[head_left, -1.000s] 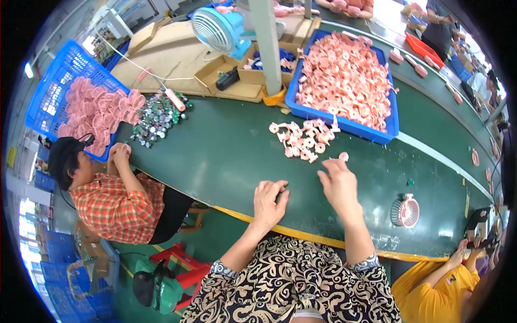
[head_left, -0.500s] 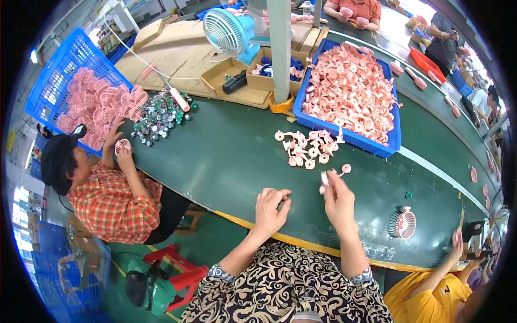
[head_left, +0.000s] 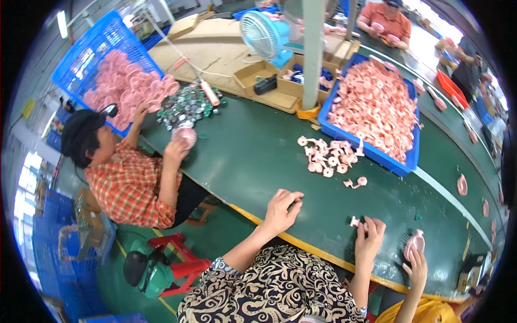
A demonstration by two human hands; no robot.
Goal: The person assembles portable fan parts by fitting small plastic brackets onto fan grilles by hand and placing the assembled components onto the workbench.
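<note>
My left hand rests over the green table near its front edge, fingers curled towards the thumb. Whatever it may hold is hidden. My right hand pinches a small pale pink plastic part just above the table. Beyond it lies a loose pink plastic part with a ring end and a short arm. Farther back is a small pile of similar parts, beside a blue tray heaped with many more.
At right, a co-worker's hand touches a round pink fan housing. On the left another person holds a pink cage near small green and silver pieces and a blue basket. A post stands behind the pile.
The view has shifted. My right hand has moved right with the pink part, away from the loose one. The right co-worker's hand has reached the fan housing; the left person has drawn a cage closer.
</note>
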